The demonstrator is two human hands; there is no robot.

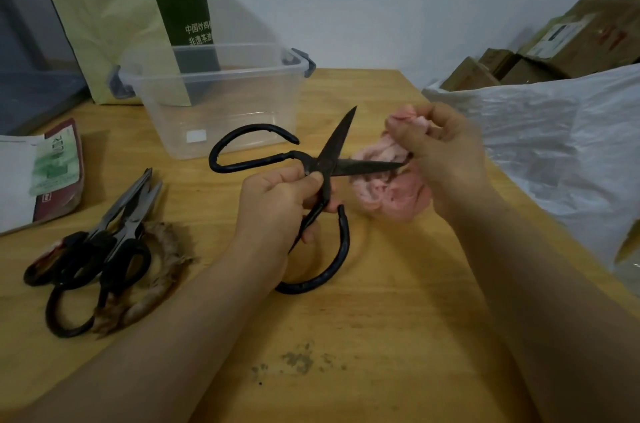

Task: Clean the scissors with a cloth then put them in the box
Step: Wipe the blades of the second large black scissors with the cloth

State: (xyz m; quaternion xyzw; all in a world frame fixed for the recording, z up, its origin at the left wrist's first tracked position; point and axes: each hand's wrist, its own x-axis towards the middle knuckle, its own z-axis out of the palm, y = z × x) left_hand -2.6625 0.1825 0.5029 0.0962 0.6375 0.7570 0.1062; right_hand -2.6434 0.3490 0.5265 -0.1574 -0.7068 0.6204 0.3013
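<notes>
Black iron scissors (327, 164) held open above the counter (381, 318), one blade in a pink cloth (398, 194).
The left hand (277, 211) has its grip clamped round the near handle just below the pivot. The blades are spread, one pointing far and the other pointing right into the bunched cloth. The right hand (446, 152) has its grip pinched on that cloth around the blade tip. The clear plastic box (225, 117) stands on the counter just beyond the scissors. Other scissors (114, 232) lie piled at the left.

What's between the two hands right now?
Head view: the open scissors, one blade running from the left hand into the pink cloth the right hand holds.
</notes>
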